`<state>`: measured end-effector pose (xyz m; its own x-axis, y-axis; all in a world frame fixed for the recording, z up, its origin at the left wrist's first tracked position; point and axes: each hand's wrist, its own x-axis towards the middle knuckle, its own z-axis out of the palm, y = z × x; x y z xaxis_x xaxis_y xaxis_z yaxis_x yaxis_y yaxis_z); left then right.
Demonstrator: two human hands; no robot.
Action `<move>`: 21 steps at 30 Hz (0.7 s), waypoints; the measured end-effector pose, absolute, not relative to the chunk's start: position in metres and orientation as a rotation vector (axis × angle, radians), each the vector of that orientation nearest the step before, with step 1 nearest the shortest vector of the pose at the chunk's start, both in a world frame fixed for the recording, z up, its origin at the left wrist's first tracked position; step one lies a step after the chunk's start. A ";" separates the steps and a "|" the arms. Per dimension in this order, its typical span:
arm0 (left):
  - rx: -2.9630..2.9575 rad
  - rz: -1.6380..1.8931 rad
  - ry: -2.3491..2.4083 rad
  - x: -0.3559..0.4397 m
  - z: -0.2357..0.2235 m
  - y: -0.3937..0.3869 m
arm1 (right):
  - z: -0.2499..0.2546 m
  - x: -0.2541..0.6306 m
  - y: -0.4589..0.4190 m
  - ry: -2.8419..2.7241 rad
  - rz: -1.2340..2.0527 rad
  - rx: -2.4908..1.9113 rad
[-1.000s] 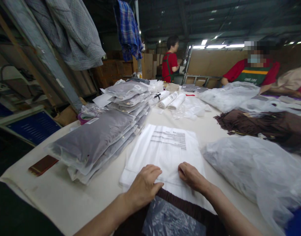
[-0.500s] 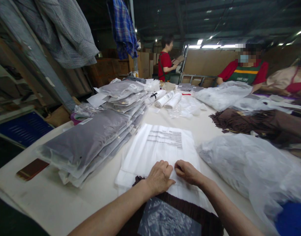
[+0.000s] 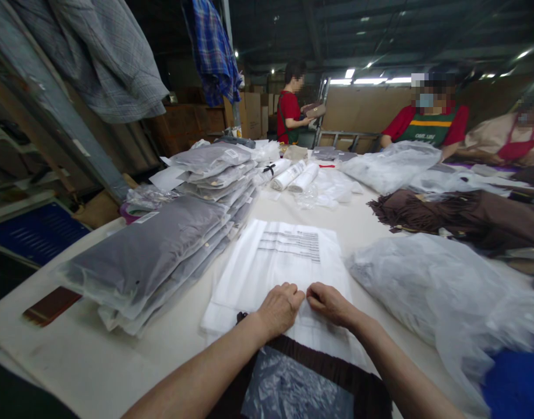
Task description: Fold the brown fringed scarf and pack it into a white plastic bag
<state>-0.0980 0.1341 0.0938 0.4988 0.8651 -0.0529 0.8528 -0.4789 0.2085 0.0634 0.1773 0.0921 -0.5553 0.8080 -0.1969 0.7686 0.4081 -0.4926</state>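
Note:
Printed white plastic bags [image 3: 288,250] lie flat in a pile in front of me. My left hand [image 3: 283,308] is closed, its curled fingers pinching at the upper bag near its front edge. Close beside it, my right hand [image 3: 330,304] is also closed, thumb and fingers pressed together on the same bag. What exactly lies between the fingertips is partly hidden. Under my forearms is a folded dark brown cloth [image 3: 367,384] with a fringe, and a clear plastic packet [image 3: 297,387] rests on it.
Bagged grey textiles [image 3: 148,244] are stacked at left, near a brown fringed swatch [image 3: 52,305]. Crumpled translucent plastic [image 3: 428,285] and brown fringed cloth [image 3: 467,218] lie at right. White rolls [image 3: 304,177] sit farther back. Co-workers, one in a green apron [image 3: 428,132], stand beyond the table.
The whole view has shifted slightly. My left hand has turned a little and its thumb is now tucked in; both hands stay at the white bag.

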 end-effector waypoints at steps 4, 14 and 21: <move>2.476 0.065 1.450 -0.099 0.093 0.142 | 0.092 0.064 0.177 -2.566 0.840 -1.437; 2.228 0.191 1.448 -0.109 0.094 0.156 | 0.091 0.065 0.176 -2.547 0.856 -1.408; 2.114 0.291 1.393 -0.115 0.087 0.165 | 0.090 0.066 0.176 -2.518 0.878 -1.381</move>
